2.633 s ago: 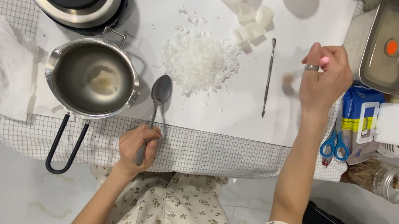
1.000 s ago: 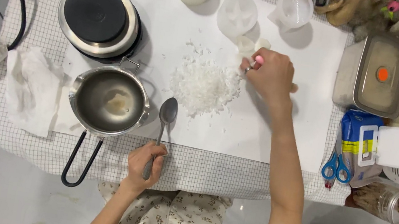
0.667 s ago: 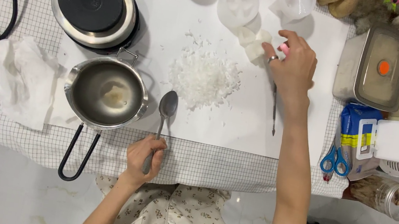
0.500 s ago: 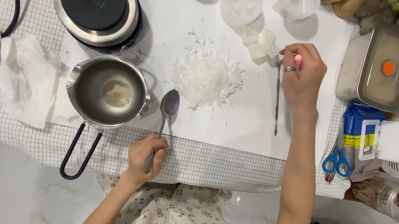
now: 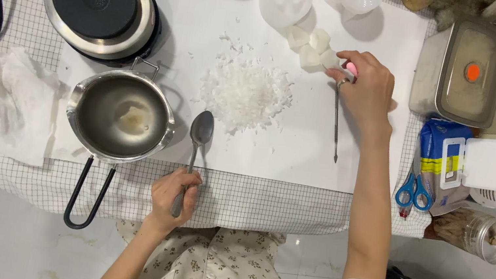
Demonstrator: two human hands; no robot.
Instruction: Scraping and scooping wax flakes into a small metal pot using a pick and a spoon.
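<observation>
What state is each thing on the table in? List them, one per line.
Left hand: shut on the spoon, bowl resting on the paper.
Right hand: fingertips at the white chunks.
Pot: upright, nearly empty.
Hot plate: bare.
White flakes: heaped loose.
Metal container: lidded.
Scissors: closed.

Cream floral short-sleeved dress, silver ring, pink nail polish

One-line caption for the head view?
Left hand holds a metal spoon; right hand touches white wax chunks beside white flakes.
</observation>
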